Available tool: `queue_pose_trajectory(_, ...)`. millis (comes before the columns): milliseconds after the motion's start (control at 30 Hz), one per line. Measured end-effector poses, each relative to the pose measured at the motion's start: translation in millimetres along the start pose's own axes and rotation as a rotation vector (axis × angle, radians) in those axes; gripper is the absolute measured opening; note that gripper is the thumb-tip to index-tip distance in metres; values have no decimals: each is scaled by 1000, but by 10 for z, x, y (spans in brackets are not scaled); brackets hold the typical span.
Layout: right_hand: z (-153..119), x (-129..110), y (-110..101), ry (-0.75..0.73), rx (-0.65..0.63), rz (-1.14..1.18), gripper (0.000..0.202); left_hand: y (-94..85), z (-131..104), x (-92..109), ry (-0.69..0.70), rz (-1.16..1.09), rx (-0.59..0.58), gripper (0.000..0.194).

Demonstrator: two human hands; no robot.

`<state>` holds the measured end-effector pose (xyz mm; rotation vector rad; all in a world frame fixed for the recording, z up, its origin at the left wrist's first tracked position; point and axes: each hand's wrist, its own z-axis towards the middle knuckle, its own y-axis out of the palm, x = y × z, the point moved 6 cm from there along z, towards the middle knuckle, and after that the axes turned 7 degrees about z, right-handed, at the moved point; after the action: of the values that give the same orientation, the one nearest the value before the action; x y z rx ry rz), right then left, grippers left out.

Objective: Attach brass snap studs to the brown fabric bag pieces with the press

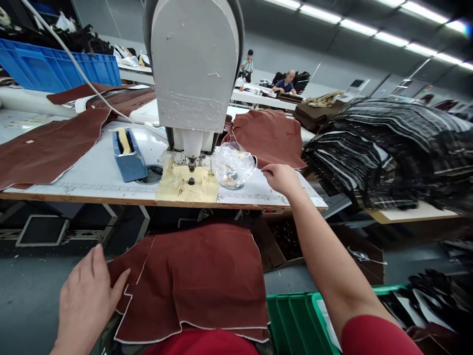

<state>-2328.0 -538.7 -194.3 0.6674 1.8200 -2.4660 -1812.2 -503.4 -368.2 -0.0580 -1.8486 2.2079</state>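
A brown fabric piece (218,276) with pale edges lies across my lap. At its left side is my left hand (88,291), fingers stretched out and thumb apart, with the thumb over the cloth edge. My right hand (283,178) is above the table's front right, its fingers curled together. Whatever they may hold is too small to make out. Just left of those fingers sits a clear plastic bag (232,165) with small shiny pieces inside. Beyond the hand rests another stack of brown fabric (269,135). The machine head (194,69) stands over a yellowish taped plate (188,185).
A blue tape dispenser (130,155) stands left of the machine, near more brown fabric (55,143). Dark fabric stacks (391,143) rise at right. Below are a green crate (295,320) and an open carton (271,244). Two people are in the background.
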Motion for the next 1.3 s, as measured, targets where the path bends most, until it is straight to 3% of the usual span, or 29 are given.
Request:
queue_pose_trajectory(67, 332, 218, 150, 78, 13, -12, 29, -23, 161, 279, 154, 251, -20, 69)
queue_pose_trajectory(167, 590, 411, 446, 88, -15, 30, 31, 87, 347, 673, 360, 393, -234, 49)
queue_pose_trajectory(233, 650, 485, 590, 93, -29, 46, 30, 187, 451, 913, 476, 271, -418, 42)
queue_pose_trajectory(333, 695, 573, 692, 110, -30, 64, 26, 397, 597, 1276, 639, -81, -649, 42)
queue_pose_trajectory(567, 629, 726, 723, 177, 105, 151, 25, 1235, 935, 1751, 573, -435, -743, 55)
queue_pose_trajectory(700, 379, 788, 632, 215, 286, 378, 47, 1423, 973, 1838, 530, -610, -792, 40)
queue_pose_trajectory(800, 42, 739, 613, 222, 388, 629, 54, 1334, 938, 1840, 521, -749, -848, 38)
queue_pose_trajectory(867, -268, 552, 651, 183, 382, 744, 47, 1201, 916, 1841, 519, -829, -892, 39)
queue_pose_trajectory(967, -792, 36, 794, 53, 232, 891, 28, 951, 918, 1867, 525, -901, -949, 43)
queue_pose_trajectory(1067, -1263, -552, 947, -167, 71, 820, 15, 669, 941, 1894, 526, -923, -959, 41)
queue_pose_trajectory(1167, -1589, -915, 1114, -325, -75, 722, 18, 329, 911, 1895, 558, -876, -857, 32)
queue_pose_trajectory(1300, -1843, -1042, 1193, -456, -94, 673, 12, -170, 715, 1879, 708, -664, -562, 24)
